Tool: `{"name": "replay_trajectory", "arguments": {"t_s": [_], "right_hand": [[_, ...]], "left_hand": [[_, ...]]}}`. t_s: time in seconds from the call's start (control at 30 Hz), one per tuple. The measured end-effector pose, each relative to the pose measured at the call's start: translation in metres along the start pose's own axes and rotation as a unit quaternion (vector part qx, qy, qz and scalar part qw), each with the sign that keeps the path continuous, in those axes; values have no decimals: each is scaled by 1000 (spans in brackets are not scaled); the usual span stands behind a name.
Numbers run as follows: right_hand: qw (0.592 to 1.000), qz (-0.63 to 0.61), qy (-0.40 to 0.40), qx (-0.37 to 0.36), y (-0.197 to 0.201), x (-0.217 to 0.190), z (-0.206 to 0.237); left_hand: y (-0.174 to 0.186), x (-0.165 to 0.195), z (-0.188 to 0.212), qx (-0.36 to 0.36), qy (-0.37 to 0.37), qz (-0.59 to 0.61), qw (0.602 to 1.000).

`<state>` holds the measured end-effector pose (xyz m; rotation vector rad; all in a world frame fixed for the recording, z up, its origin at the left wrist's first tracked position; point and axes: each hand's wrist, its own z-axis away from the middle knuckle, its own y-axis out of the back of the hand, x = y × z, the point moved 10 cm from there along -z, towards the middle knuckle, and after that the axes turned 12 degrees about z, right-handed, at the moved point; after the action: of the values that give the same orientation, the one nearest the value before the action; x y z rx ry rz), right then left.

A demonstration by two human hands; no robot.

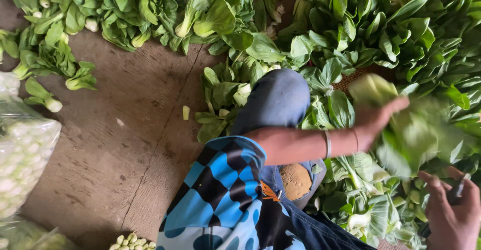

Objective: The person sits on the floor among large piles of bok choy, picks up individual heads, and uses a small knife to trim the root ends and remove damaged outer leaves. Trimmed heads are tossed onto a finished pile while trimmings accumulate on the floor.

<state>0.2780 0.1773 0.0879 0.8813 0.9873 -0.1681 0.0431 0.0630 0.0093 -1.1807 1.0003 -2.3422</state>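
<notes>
My left hand (377,118) reaches to the right across my knee (278,99) and grips a head of bok choy (416,137), which is blurred by motion. A thin bracelet sits on that wrist. At the lower right, my right hand (451,215) is closed on a small grey blade-like tool (461,187), just below the held bok choy. Both hands are over a heap of loose bok choy (368,205).
Piles of bok choy lie along the top (150,4) and the right (401,29). A clear plastic bag (20,155) packed with bok choy stands at the left edge. Bare concrete floor (125,145) shows between them, with a few scraps.
</notes>
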Motion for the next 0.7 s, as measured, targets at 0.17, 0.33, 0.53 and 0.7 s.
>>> {"name": "replay_trajectory", "arguments": {"t_s": [0.17, 0.33, 0.53, 0.7], "right_hand": [[998, -29, -30, 53, 18, -18, 19], [997, -17, -10, 70, 34, -11, 11], [987, 37, -28, 156, 71, 43, -7], [932, 293, 17, 212, 57, 67, -50]], "left_hand": [[23, 261, -37, -17, -434, 152, 888], [63, 335, 15, -102, -582, 209, 779], [6, 232, 24, -111, -442, 33, 890], [-47, 120, 14, -180, -236, -44, 954]]}}
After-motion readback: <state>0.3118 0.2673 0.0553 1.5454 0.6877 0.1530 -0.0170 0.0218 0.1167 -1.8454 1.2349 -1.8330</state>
